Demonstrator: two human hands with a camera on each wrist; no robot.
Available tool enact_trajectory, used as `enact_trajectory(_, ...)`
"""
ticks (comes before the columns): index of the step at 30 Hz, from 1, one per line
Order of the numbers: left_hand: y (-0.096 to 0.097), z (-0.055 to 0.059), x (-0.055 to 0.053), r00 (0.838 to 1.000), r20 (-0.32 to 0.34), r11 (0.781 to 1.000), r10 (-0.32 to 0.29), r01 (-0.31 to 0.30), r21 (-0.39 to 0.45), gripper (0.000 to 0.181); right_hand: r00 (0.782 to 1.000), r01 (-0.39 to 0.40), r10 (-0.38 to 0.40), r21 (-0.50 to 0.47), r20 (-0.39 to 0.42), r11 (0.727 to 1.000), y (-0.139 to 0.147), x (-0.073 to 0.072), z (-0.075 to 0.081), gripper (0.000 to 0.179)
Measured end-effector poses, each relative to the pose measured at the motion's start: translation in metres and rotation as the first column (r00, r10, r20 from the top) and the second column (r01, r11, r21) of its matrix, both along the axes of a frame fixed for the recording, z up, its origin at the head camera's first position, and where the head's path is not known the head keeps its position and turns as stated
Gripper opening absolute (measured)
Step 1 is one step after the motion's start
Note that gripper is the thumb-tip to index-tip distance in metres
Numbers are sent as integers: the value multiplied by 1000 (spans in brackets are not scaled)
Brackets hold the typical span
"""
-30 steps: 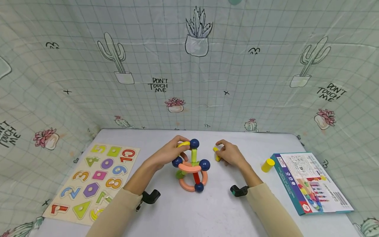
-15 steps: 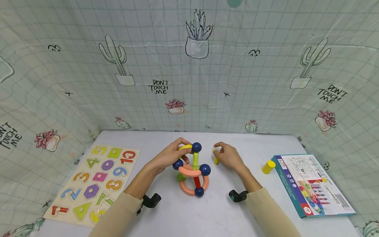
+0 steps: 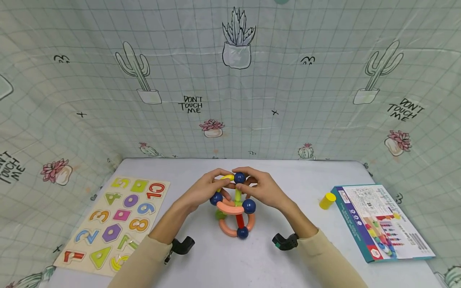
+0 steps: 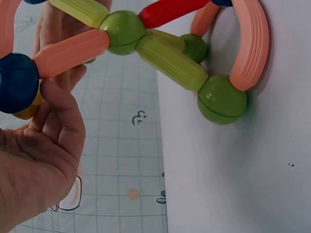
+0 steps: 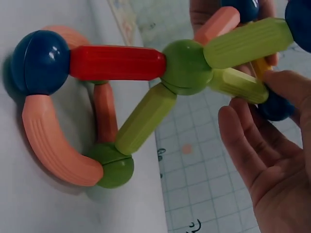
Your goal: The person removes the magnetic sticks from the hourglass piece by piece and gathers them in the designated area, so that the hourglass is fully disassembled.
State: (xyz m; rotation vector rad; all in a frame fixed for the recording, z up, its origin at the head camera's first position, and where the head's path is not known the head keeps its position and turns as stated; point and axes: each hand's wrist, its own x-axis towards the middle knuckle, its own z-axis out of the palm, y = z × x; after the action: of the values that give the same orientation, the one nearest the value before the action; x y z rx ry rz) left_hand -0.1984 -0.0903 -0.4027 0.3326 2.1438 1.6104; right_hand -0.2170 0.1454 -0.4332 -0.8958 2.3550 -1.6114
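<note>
Left hand (image 3: 204, 191) pinches the yellow rod (image 3: 227, 177) (long axis rising rightward); right hand (image 3: 265, 189) pinches the top blue ball (image 3: 239, 178).

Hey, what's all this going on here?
Someone is working on a ball-and-stick toy that stands on the table. Their left hand pinches a yellow curved stick near the top, while the right hand has its fingers around the top blue ball. Off to the right, a yellow cylinder sits beside a printed box; a number puzzle board lies on the left.
</note>
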Motion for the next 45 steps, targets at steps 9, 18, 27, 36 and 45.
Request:
enact_trajectory(9, 1, -2, 2, 1000, -9, 1000, -12, 13, 16, 32, 1000, 7, -6, -38, 31, 999, -2, 3, 0, 43)
enact_trajectory(18, 0, -2, 1, 1000, -21, 999, -16, 17, 33, 32, 998, 40, -40, -8, -56, 999, -4, 3, -1, 39)
enact_trajectory(27, 0, -2, 2, 1000, -19, 999, -17, 18, 32, 33, 996, 42, -44, -22, -78, 999, -5, 5, 0, 37)
enact_trajectory(36, 0, -2, 3, 1000, -17, 998, -26, 27, 51, 34, 998, 27, -30, -46, -58, 999, -5, 5, 1, 37)
enact_trajectory(45, 0, -2, 4, 999, -23, 998, -29, 30, 48, 35, 998, 26, -28, -47, -49, 999, -5, 6, 1, 38)
